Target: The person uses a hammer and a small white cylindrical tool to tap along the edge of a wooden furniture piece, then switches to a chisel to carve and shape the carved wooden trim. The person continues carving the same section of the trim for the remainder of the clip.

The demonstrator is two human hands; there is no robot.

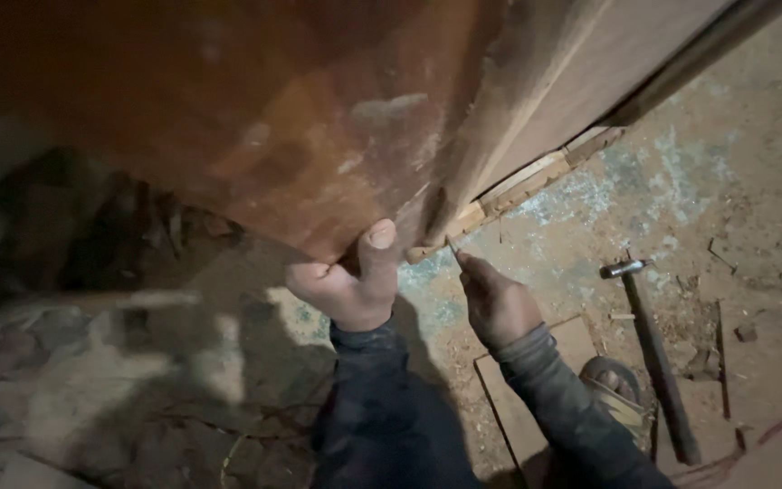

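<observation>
A large reddish-brown wooden panel (pixel 255 118) stands over the floor, its lower corner near the middle of the view. My left hand (pixel 350 285) grips that bottom corner, thumb pressed up against the face. My right hand (pixel 495 303) pinches a small thin nail (pixel 452 246) and holds its tip at the light wooden strip (pixel 522 186) that runs along the panel's lower edge. Both arms wear dark sleeves.
A hammer (pixel 649 349) with a dark wooden handle lies on the dusty concrete floor to the right. A flat board (pixel 536 398) lies under my right arm, beside a sandalled foot (pixel 613 385). Wood scraps and shavings litter the right side; rubble sits in shadow at left.
</observation>
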